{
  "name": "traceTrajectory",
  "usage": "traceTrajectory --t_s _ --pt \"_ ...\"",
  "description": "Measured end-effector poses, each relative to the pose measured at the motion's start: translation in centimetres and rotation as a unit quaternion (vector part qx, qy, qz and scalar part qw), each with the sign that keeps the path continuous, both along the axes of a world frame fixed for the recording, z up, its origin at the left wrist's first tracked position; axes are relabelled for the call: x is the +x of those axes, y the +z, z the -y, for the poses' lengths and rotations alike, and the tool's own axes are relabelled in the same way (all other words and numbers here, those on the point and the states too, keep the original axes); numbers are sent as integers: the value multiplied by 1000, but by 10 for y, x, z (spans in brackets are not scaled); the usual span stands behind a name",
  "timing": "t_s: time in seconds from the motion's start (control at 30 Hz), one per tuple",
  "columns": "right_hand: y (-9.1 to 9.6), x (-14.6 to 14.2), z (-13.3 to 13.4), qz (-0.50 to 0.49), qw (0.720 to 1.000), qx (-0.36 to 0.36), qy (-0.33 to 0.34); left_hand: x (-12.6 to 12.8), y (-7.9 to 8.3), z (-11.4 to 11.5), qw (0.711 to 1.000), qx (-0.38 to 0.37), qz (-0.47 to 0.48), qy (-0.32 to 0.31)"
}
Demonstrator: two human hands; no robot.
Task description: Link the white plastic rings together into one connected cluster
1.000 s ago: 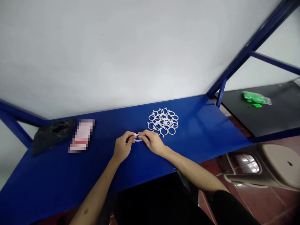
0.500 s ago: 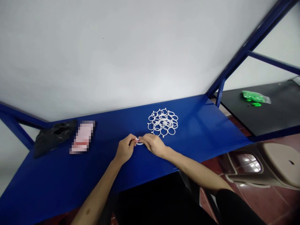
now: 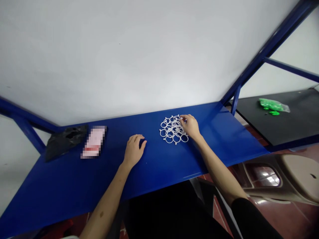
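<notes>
On the blue table (image 3: 154, 169) lies a loose, overlapping heap of white curtain rings (image 3: 169, 135), thin plastic hoops with small knobs on their rims. My right hand (image 3: 191, 127) is over the heap's right edge, its thumb and fingers pinched on a white curtain ring there. Part of that ring and of the heap is hidden beneath the hand. My left hand (image 3: 134, 150) rests low over the table, left of the heap, with its fingers loosely curved and thumb apart. Nothing shows in it.
A black plastic bag (image 3: 63, 141) and a blurred-out pink packet (image 3: 94, 141) lie at the table's left. Blue metal posts (image 3: 235, 99) rise at the sides. To the right are a black table (image 3: 286, 126) with a bag of green pieces (image 3: 271, 104) and a beige chair (image 3: 299, 172).
My hands have come apart from the single white ring they held together. The right hand has moved right and up to the heap; the left has opened and stayed near its place.
</notes>
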State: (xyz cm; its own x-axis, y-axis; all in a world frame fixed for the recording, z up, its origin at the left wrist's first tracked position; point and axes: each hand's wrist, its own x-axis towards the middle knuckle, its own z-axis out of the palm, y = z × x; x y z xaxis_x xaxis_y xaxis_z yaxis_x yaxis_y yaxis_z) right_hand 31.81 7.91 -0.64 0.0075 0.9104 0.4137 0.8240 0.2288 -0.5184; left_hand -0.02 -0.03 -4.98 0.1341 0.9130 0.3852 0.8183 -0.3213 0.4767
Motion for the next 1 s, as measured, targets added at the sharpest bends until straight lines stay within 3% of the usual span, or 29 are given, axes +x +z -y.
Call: traceTrajectory --t_s 0.13,0.27,0.37,0.47,0.63,0.73,1.0 --pt "-3 6 -3 52 998 -5 -24 0 -6 0 1000 6 -13 0" --pt "3 -10 11 65 997 41 -12 -1 -11 0 1000 7 -20 -1" --pt "10 -36 27 66 993 83 55 -2 -13 0 999 6 -34 1" --pt "10 -70 45 80 977 91 178 -2 -14 0 998 4 -63 5" --pt "-11 -120 74 153 924 46 346 -5 -17 0 997 5 -83 1" --pt "-23 -129 85 187 905 27 382 -7 -19 -1 996 0 -87 -2" --pt "-27 -122 86 156 908 3 388 -7 -17 0 996 2 -91 1"
